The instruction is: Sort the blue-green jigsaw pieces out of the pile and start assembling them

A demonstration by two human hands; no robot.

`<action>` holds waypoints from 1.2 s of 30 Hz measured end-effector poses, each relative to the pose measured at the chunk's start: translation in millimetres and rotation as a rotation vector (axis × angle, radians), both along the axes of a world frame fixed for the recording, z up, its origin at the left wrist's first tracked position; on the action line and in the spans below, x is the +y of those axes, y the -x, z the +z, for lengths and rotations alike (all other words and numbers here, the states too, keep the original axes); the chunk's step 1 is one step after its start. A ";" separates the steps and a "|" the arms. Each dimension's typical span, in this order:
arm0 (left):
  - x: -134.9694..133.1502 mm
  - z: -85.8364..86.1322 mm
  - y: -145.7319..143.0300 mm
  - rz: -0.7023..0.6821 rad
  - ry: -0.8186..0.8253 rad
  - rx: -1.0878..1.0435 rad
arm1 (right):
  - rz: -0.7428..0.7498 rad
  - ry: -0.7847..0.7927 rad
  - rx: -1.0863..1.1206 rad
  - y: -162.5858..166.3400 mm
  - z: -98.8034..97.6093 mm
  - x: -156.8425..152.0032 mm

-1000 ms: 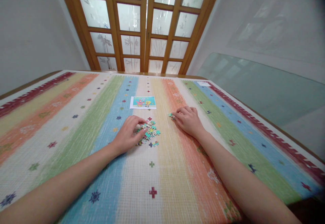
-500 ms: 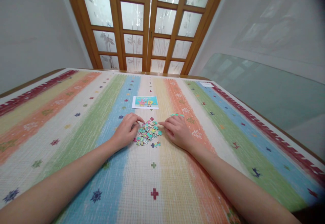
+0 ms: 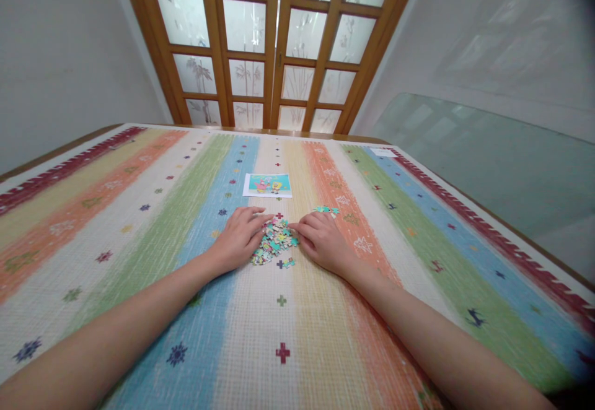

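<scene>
A heap of small jigsaw puzzle pieces (image 3: 277, 240), mostly teal with some yellow and pink, lies between my two hands. My left hand (image 3: 238, 236) reaches over its left side, the fingers stretched and apart, with fingertips among the pieces. At the right edge of the heap, my right hand (image 3: 321, 240) has its fingers drawn together. Whatever these fingers pinch, if anything, is too small to tell. A few pieces (image 3: 289, 263) lie just in front of the heap. Beyond my right hand is a small group of teal pieces (image 3: 326, 209).
A picture card (image 3: 268, 185) with a pink and a yellow cartoon figure lies behind the heap. Striped cloth (image 3: 251, 348) covers the table. A white paper (image 3: 383, 152) lies at the far right. Wooden glazed doors (image 3: 274, 44) stand beyond the table.
My left hand has moved right, its fingers reaching farther over the heap. My right hand stays at nearly the same place. The view has shifted slightly.
</scene>
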State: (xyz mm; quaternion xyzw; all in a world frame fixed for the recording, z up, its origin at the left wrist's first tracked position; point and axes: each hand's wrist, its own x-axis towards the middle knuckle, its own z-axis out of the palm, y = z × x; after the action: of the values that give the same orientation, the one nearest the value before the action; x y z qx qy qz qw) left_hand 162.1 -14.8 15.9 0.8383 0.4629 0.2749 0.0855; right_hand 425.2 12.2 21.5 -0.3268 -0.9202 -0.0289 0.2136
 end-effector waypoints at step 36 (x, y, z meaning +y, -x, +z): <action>-6.5 -6.5 -3.9 -0.016 -0.103 0.135 | -0.045 0.144 -0.011 7.7 -1.2 3.5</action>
State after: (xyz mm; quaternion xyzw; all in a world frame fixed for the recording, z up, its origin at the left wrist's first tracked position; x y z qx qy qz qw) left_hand 166.0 -21.2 9.3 0.8618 0.4464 0.2404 0.0132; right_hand 417.4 15.8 20.3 -0.3618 -0.9134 0.0307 0.1839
